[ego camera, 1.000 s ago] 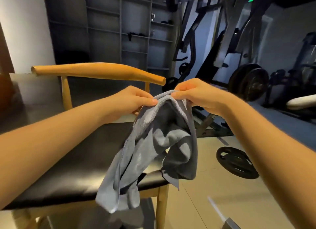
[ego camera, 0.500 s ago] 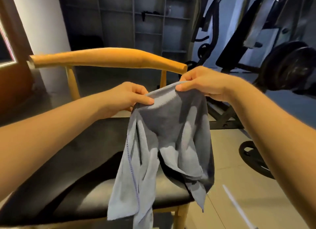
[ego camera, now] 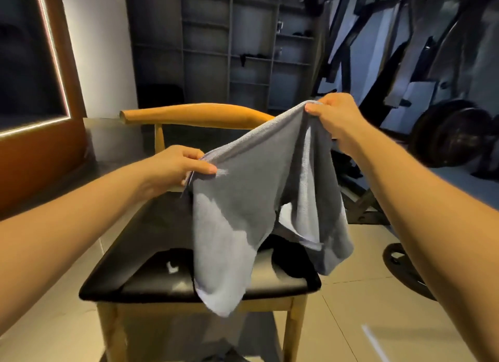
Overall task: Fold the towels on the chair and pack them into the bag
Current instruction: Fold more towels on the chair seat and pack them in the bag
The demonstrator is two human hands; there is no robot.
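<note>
Between both hands (ego camera: 178, 167) (ego camera: 334, 118), grey towel (ego camera: 256, 199)

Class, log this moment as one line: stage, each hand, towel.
stage: pre-fold | left hand: pinches towel edge | right hand: pinches edge, higher | towel: hangs unfolded over chair seat

The towel (ego camera: 243, 199) was grey cloth, matt, with a fine looped nap. The chair (ego camera: 194, 115) had a smooth, satin-finished wooden back rail and legs, and a glossy black leather-like seat. At 4 o'clock, the floor tiles (ego camera: 351, 294) looked smooth and faintly sheened.
</note>
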